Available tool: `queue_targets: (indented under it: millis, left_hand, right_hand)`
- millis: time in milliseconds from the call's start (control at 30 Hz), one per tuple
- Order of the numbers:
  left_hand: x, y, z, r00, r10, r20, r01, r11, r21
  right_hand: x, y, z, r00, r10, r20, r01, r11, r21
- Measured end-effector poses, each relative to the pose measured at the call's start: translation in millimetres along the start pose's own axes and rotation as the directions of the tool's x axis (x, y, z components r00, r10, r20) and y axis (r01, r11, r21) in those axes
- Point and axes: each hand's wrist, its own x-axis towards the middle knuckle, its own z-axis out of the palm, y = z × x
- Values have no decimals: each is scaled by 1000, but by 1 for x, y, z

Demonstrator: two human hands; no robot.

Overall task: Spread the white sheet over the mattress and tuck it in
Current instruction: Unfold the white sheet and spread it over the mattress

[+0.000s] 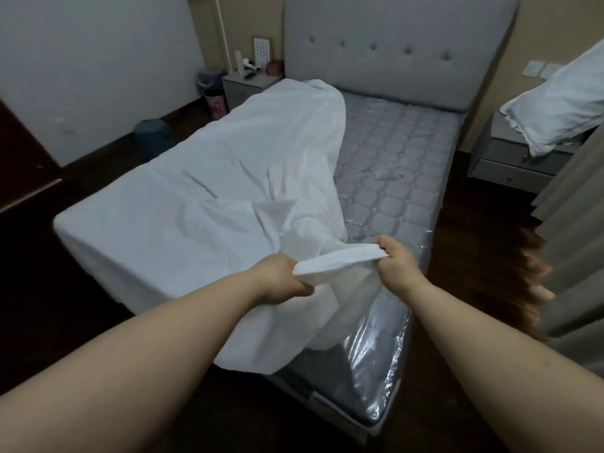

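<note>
Head view, from the foot of 1 bed. 1 white sheet (202,191) is draped over the left half of 1 mattress (395,152), whose quilted, plastic-wrapped right half is left bare. 2 hands are shown: the left hand (281,277) and the right hand (397,256) are each curled round the sheet's raised near edge, stretched between them. 1 tufted headboard (392,44), 2 nightstands (245,85) and 1 pillow (562,103) on the right one are seen.
</note>
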Motion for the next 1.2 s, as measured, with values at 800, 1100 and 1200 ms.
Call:
queue_targets:
  millis: [800,1100,1200]
  left_hand:
    - [-71,36,153,980,-191,-47,197,957,215]
    - [-131,-12,228,887,-436,151,391,883,259]
    - [-135,-1,225,896,-407,179,364,903,230]
  right_hand:
    - [-112,148,-159,875,325,359,187,457,-869]
    - [-192,162,-67,667,503,549,103,667,-738]
    - [-191,142,-62,577,499,646,53,767,-640]
